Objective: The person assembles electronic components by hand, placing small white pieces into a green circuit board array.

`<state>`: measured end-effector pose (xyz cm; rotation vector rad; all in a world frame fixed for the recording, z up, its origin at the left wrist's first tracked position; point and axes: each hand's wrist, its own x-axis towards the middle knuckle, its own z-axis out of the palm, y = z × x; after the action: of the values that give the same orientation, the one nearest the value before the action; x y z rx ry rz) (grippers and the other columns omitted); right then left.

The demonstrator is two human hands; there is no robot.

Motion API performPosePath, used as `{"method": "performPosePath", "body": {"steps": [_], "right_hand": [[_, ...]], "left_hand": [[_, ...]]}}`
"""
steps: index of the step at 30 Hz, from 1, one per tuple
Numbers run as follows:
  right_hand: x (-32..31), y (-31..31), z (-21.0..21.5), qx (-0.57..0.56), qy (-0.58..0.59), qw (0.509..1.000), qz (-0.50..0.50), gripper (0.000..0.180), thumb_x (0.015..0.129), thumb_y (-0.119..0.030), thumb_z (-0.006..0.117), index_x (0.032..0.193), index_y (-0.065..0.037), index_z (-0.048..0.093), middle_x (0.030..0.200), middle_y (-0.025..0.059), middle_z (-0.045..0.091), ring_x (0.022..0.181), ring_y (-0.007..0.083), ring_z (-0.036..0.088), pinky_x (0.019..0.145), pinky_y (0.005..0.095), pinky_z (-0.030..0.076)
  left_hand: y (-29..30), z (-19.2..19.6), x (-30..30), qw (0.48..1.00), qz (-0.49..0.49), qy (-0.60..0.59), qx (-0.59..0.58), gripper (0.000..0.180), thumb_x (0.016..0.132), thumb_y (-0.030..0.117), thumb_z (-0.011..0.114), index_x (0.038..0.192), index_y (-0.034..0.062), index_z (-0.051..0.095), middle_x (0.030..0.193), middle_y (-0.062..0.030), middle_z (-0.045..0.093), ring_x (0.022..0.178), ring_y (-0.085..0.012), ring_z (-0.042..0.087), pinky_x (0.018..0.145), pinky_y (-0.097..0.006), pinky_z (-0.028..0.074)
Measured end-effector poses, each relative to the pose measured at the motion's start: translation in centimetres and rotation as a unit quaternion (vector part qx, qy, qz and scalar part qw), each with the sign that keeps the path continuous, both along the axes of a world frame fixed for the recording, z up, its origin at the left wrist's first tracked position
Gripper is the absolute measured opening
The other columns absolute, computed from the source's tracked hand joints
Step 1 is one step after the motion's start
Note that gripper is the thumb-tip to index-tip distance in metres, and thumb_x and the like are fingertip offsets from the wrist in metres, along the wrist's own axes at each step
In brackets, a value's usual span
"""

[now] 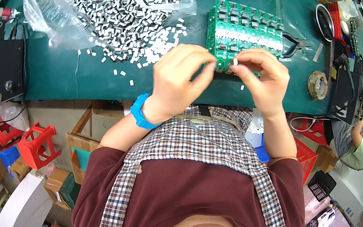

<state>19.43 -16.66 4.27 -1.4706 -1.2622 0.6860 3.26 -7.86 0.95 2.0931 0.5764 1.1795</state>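
Right hand (261, 76) fingers pinching small white part (235, 61) above green circuit boards (244, 30), probably for fitting; left hand (179, 76) fingers curled, grip unclear.

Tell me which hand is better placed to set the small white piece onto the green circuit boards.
Probably the right hand: its fingertips already pinch the small white piece directly over the green circuit boards. The left hand sits beside it, fingers curled, apparently holding nothing.
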Motion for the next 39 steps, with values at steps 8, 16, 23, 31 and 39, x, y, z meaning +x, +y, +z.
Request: {"method": "performPosePath", "body": {"steps": [8,16,23,31,39], "right_hand": [[8.0,2.1,-0.9,0.027,-0.376,0.922,-0.09,0.012,0.077,-0.006,0.067,0.088,-0.004,0.066,0.085,0.0082,0.065,0.075,0.0221,0.065,0.067,0.0296,0.052],[7.9,2.4,-1.0,0.011,-0.499,0.864,-0.067,0.012,0.077,-0.009,0.065,0.089,-0.008,0.064,0.088,0.0053,0.063,0.076,0.0263,0.064,0.065,0.0327,0.052],[8.1,2.8,-0.5,0.007,-0.519,0.854,-0.037,0.01,0.079,-0.011,0.064,0.088,-0.008,0.064,0.087,0.0042,0.062,0.074,0.0254,0.063,0.064,0.0332,0.052],[8.3,3.0,0.1,-0.016,-0.521,0.853,-0.016,0.009,0.078,-0.012,0.064,0.087,-0.007,0.063,0.085,0.0043,0.061,0.074,0.0259,0.063,0.064,0.0342,0.052],[8.6,3.2,0.4,-0.036,-0.521,0.853,0.009,0.01,0.079,-0.013,0.063,0.087,-0.007,0.063,0.084,0.0059,0.061,0.074,0.028,0.062,0.066,0.037,0.051]], "left_hand": [[0.4,-3.3,-2.4,0.959,0.004,0.275,0.065,0.013,0.073,0.011,0.067,0.083,0.0067,0.06,0.083,-0.0063,0.056,0.08,-0.024,0.053,0.072,-0.036,0.042],[-1.0,-3.9,-1.9,0.973,-0.067,0.213,0.051,0.025,0.069,0.008,0.07,0.093,0.0078,0.063,0.088,-0.0055,0.057,0.082,-0.0252,0.054,0.072,-0.036,0.043],[-2.2,-4.8,-1.7,0.949,-0.073,0.274,0.139,0.026,0.07,0.01,0.06,0.096,0.009,0.065,0.09,-0.0052,0.055,0.087,-0.0208,0.053,0.077,-0.034,0.044],[-2.0,-5.0,-2.0,0.974,-0.09,0.2,0.053,0.023,0.072,0.001,0.065,0.094,0.0062,0.064,0.087,-0.0073,0.058,0.08,-0.0228,0.057,0.068,-0.034,0.047],[-1.0,-2.6,-3.0,0.977,-0.058,0.054,-0.198,0.012,0.076,-0.001,0.067,0.088,-0.0006,0.066,0.085,-0.011,0.065,0.075,-0.0212,0.062,0.068,-0.029,0.049]]}}
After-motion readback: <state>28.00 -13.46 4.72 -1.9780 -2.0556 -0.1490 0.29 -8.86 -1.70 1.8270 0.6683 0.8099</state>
